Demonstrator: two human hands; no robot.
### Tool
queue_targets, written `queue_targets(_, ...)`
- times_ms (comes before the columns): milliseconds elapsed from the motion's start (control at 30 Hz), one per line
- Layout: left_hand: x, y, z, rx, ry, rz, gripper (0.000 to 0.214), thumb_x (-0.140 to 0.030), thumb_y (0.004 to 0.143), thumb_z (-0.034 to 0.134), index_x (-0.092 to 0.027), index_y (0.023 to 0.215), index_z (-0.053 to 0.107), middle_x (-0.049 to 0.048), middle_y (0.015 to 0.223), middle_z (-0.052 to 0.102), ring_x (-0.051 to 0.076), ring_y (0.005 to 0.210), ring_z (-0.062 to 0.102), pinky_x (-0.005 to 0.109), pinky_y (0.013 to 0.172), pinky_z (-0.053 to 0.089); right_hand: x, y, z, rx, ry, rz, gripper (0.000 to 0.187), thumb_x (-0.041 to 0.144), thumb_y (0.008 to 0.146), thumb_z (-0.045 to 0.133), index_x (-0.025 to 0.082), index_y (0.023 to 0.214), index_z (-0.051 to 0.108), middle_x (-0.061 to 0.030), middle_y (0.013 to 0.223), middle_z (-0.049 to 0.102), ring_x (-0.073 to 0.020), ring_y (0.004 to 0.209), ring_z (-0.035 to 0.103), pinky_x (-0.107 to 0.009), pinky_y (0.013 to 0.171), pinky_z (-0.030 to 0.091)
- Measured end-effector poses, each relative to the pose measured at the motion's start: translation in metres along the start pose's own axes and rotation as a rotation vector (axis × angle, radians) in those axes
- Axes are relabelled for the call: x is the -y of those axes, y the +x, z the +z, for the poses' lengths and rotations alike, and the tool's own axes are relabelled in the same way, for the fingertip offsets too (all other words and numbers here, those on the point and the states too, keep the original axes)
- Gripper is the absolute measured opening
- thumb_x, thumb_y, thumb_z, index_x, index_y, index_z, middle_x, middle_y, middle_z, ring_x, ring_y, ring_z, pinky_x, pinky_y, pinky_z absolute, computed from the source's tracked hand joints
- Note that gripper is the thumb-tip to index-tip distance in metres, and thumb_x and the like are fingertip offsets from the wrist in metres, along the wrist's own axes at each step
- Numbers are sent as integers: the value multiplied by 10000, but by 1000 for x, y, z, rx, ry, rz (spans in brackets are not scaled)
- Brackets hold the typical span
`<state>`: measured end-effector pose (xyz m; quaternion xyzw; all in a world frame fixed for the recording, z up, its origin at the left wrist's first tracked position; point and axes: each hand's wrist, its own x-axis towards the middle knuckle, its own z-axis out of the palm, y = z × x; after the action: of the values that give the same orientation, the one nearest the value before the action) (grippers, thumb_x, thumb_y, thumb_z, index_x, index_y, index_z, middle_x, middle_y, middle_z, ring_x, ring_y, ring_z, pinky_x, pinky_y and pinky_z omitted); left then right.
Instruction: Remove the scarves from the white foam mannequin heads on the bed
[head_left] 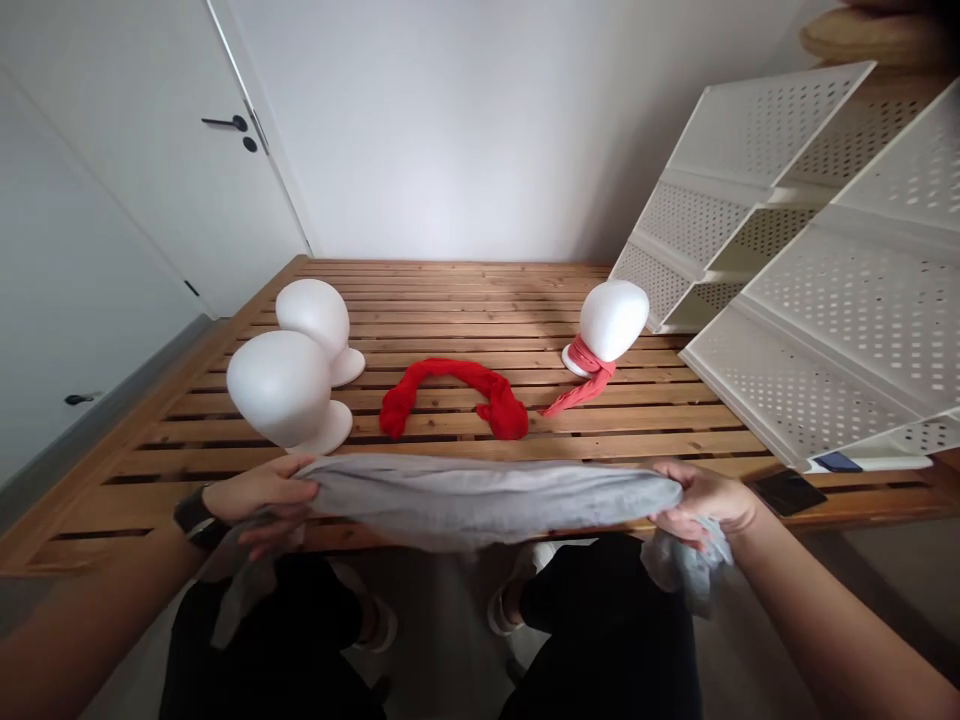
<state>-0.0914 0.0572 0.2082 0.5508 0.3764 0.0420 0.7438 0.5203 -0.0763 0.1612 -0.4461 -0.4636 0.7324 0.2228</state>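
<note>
1. Left hand (pixel 259 497) was closed around one end of a grey scarf (pixel 480 497), fingers curled over the bunched cloth, with a loose tail hanging below the wrist. A dark watch (pixel 196 518) sat on that wrist.
2. Right hand (pixel 701 500) pinched the opposite end the same way, and a short tail drooped under it too.
3. The grey scarf was stretched level between both hands, over the near edge of the wooden slatted table (pixel 480 440) and above the person's lap. Holding both ends apart kept it taut and gathered into a long band rather than sagging in a heap.
4. A red scarf (pixel 454 395) lay in an arch on the slats, just beyond the grey one and not touching it.
5. Two bare white foam heads (pixel 289 385) (pixel 313 318) stood upright at the left of the table, near the left hand.
6. A third foam head (pixel 611 322) at the right already wore a lighter red scarf (pixel 586 378) at its neck, with one end trailing onto the slats.
7. White perforated shelf units (pixel 810 300) lay tilted on the right side of the table, well apart from the hands.
8. A dark flat object (pixel 787 492) sat near the right hand on the table's edge; I could not tell what it was.
</note>
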Motion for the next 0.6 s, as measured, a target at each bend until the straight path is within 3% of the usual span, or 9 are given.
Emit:
queue_targets(67, -13, 32, -5, -76, -102, 51, 425, -602, 893, 615, -226, 781, 450, -129, 435, 289, 27, 280, 225, 133, 354, 229, 14, 24, -4, -133, 13, -62, 429, 564, 666, 815, 241, 802, 567, 36, 426, 487, -118, 269, 350, -251, 292, 332)
queue_targets(167, -57, 92, -29, -216, -199, 161, 470, -565, 905, 621, -221, 692, 383, -111, 461, 246, 21, 324, 137, 152, 337, 178, 61, 77, -16, -297, 28, -187, 361, 522, 767, 755, 230, 775, 542, 34, 543, 491, -77, 342, 327, -231, 322, 323)
queue_targets(233, -86, 136, -54, -358, -165, 214, 446, -538, 886, 647, -211, 707, 403, -100, 511, 287, 19, 367, 133, 162, 359, 180, 94, 122, -28, -342, 75, -211, 335, 495, 799, 735, 218, 885, 566, 61, 601, 457, -57, 389, 272, -200, 338, 290)
queue_targets(300, -100, 178, -76, -576, -5, 163, 409, -541, 907, 602, -199, 734, 457, -83, 527, 328, 31, 390, 196, 173, 397, 226, 115, 170, -40, -371, 67, -166, 351, 468, 812, 721, 203, 991, 576, 65, 635, 461, -56, 425, 278, -186, 367, 299)
queue_targets(400, -89, 233, -98, -813, 217, 7, 354, -509, 918, 590, -170, 818, 585, -29, 537, 471, 84, 452, 396, 216, 471, 333, 115, 238, -48, -431, -6, -69, 293, 423, 834, 693, 184, 953, 572, 40, 635, 519, -79, 462, 377, -211, 436, 403)
queue_targets(500, -55, 268, -107, -867, 333, -125, 291, -421, 841, 694, -138, 781, 661, 66, 621, 632, 189, 625, 603, 280, 576, 423, 89, 286, -41, -441, -90, -6, 260, 386, 830, 703, 169, 942, 615, -29, 724, 655, -150, 600, 575, -291, 585, 539)
queue_targets(600, -29, 283, -112, -901, 454, -202, 249, -365, 805, 719, -117, 818, 707, 150, 857, 741, 277, 880, 692, 321, 737, 479, 63, 307, -35, -495, -212, 22, 288, 369, 789, 760, 165, 969, 665, -53, 846, 727, -199, 774, 664, -329, 731, 571)
